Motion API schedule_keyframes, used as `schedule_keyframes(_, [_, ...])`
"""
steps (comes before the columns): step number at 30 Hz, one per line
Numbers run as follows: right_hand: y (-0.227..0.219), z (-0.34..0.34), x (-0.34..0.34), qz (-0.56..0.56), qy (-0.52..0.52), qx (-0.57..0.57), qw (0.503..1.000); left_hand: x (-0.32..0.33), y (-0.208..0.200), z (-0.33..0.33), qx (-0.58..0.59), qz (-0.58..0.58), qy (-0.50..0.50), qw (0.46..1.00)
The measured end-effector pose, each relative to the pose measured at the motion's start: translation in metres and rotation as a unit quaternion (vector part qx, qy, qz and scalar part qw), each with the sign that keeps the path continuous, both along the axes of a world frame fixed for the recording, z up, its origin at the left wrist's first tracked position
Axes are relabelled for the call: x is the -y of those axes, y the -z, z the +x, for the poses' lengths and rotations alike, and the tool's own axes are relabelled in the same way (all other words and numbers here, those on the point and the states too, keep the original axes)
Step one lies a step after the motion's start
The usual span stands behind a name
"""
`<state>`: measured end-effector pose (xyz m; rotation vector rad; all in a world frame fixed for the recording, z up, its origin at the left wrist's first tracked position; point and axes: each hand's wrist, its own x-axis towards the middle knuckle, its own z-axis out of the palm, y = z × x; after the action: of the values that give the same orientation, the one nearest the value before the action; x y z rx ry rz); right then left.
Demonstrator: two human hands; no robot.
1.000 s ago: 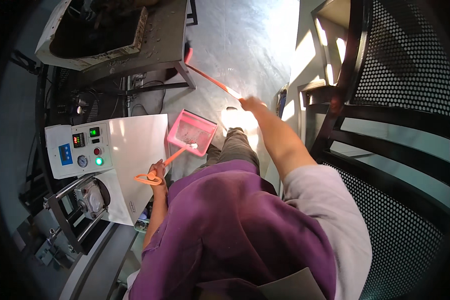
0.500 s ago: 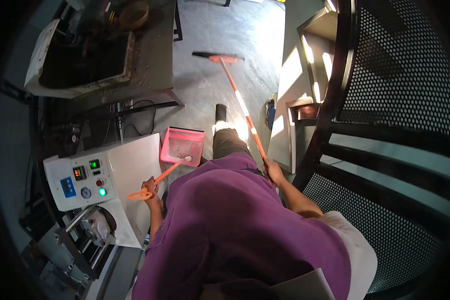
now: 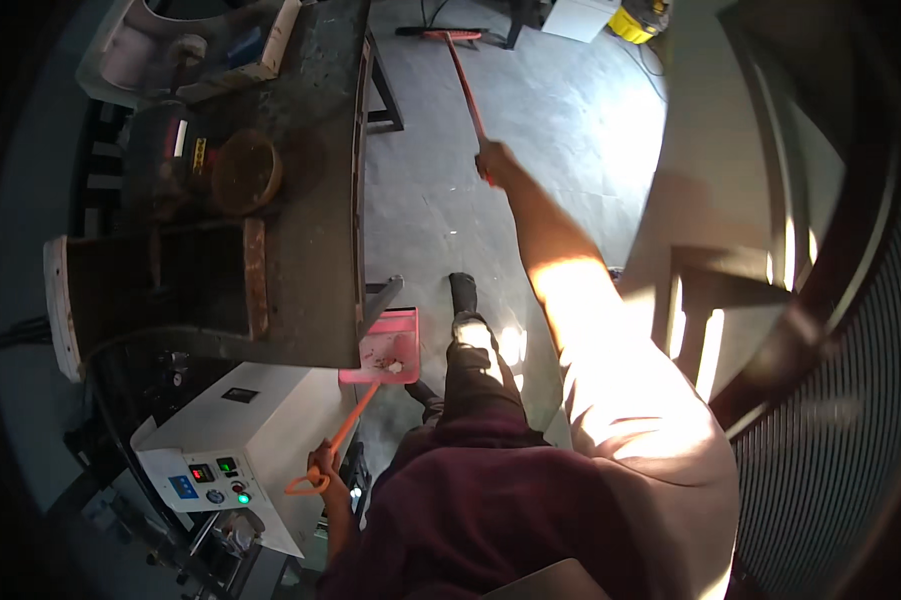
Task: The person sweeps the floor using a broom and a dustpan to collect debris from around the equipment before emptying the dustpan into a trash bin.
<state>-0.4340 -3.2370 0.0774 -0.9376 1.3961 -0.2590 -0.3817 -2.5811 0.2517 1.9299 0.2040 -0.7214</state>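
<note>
My left hand (image 3: 322,462) is closed around the orange handle of a pink long-handled dustpan (image 3: 411,348). The pan rests low by the table's near corner, with a small pale clump and dark bits inside. Stretched far forward, my right hand (image 3: 493,162) grips the orange stick of a broom (image 3: 464,82). Its dark, wide head with a reddish-orange mount lies at the far end of the floor, near a black table leg.
A dark worktable (image 3: 315,200) on the left carries a brown bowl (image 3: 247,172) and a trough-like box. Below it stands a white machine (image 3: 260,410) with lit displays. Grey shelving is on the right. A yellow-and-black object (image 3: 635,20) sits at the far right.
My right arm has swung forward, and the broom head has gone farther away across the floor. The view has shifted forward along the table. My left hand still holds the dustpan.
</note>
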Motion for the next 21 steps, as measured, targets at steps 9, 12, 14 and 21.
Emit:
schedule_keyframes(9, [0.052,0.006,-0.017,-0.082,-0.228,-0.203,0.949,0.058,-0.021,-0.001,-0.010,0.034,-0.009,0.999])
schedule_keyframes(12, [0.053,-0.108,-0.137,-0.049,-0.264,-0.245,0.932,0.063,-0.009,0.010,-0.038,0.003,-0.034,0.999])
schedule_keyframes(14, [0.099,-0.207,-0.242,-0.238,-0.353,-0.331,0.842,0.072,0.000,0.017,-0.053,-0.015,-0.020,0.998])
schedule_keyframes(21, [-0.088,-0.290,-0.358,0.060,0.071,-0.206,0.974,0.067,0.012,0.029,-0.066,-0.019,-0.022,0.997])
